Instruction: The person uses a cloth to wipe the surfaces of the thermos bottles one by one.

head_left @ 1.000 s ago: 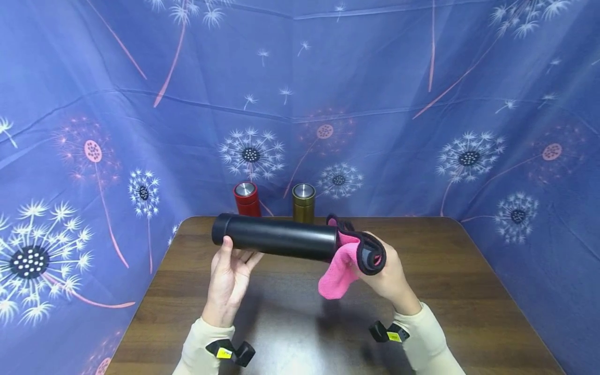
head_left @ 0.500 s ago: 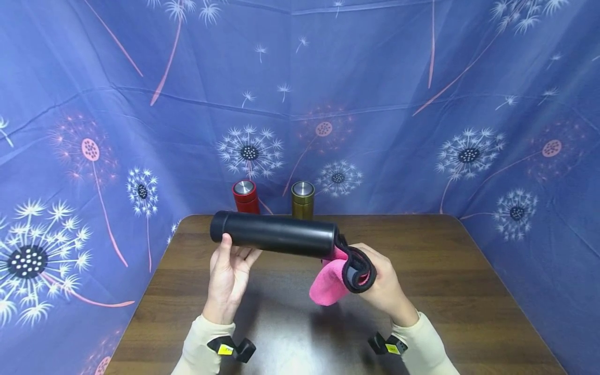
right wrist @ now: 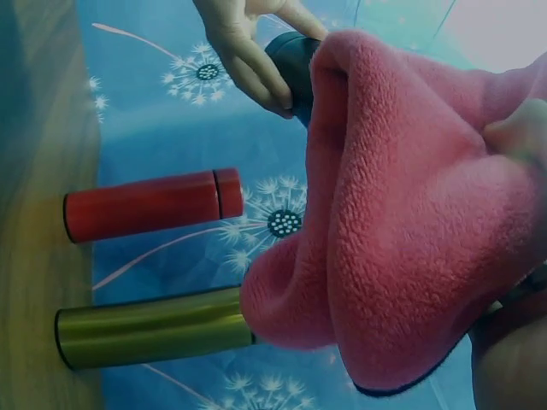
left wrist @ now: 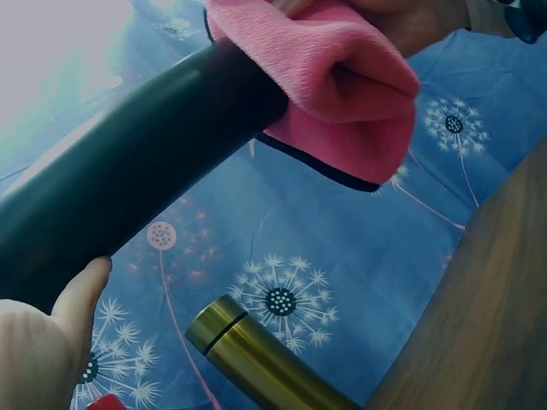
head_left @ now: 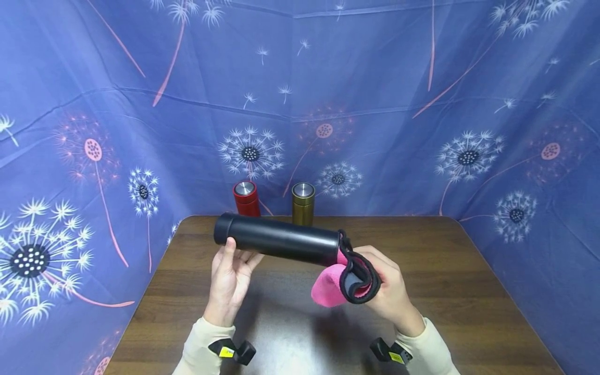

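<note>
A black thermos bottle [head_left: 281, 238] lies sideways in the air above the table. My left hand [head_left: 230, 278] grips it near its lid end, thumb on the near side and fingers beneath. At the bottle's other end my right hand [head_left: 386, 284] holds a pink cloth [head_left: 329, 286] with black edging and a grey patch, bunched against the base. In the left wrist view the cloth [left wrist: 333, 85] covers that end of the bottle. The right wrist view shows the cloth [right wrist: 427, 222] hiding most of the bottle, with my right thumb pressing into it.
Behind the bottle, a red thermos [head_left: 246, 199] and a gold thermos [head_left: 303, 204] stand upright at the back of the wooden table [head_left: 431, 260]. A blue dandelion-print curtain [head_left: 394, 104] hangs close behind and along both sides.
My right hand has moved the cloth down and toward me around the bottle's base end. That end dips slightly lower; my left hand keeps its grip almost in place.
</note>
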`<action>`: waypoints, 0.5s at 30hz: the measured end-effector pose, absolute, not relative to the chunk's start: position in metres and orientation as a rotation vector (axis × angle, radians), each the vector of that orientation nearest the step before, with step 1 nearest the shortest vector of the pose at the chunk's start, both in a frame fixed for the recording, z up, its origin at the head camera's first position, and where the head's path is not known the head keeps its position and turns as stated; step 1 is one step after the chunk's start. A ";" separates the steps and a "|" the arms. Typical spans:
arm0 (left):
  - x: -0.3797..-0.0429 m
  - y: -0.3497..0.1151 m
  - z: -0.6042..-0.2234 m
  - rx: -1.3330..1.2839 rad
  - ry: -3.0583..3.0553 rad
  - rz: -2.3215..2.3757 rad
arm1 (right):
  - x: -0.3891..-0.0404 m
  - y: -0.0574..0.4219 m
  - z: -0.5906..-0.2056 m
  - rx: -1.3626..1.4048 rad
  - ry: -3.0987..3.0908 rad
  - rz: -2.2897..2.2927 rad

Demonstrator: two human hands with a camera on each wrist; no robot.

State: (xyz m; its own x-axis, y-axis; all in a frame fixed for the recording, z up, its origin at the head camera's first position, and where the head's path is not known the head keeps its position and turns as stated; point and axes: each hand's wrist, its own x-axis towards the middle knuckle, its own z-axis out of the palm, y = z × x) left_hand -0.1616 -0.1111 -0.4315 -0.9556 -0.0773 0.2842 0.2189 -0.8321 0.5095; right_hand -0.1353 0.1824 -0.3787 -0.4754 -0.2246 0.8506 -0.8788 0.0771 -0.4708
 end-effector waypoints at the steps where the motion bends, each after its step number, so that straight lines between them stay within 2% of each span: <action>1: -0.162 -0.111 -0.432 -0.387 -0.846 -2.836 | -0.136 0.182 -0.378 1.076 -1.774 1.423; 15: -0.163 -0.120 -0.440 -0.587 -0.871 -2.789 | -0.155 0.199 -0.406 0.830 -1.978 1.401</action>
State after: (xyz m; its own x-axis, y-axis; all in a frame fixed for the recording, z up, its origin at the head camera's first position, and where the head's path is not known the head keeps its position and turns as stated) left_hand -0.1633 -0.1198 -0.4397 -0.9100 -0.0360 0.4130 0.2647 -0.8172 0.5119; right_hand -0.1549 0.1988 -0.4062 -0.6443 -0.1599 0.7479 -0.7585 0.2582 -0.5983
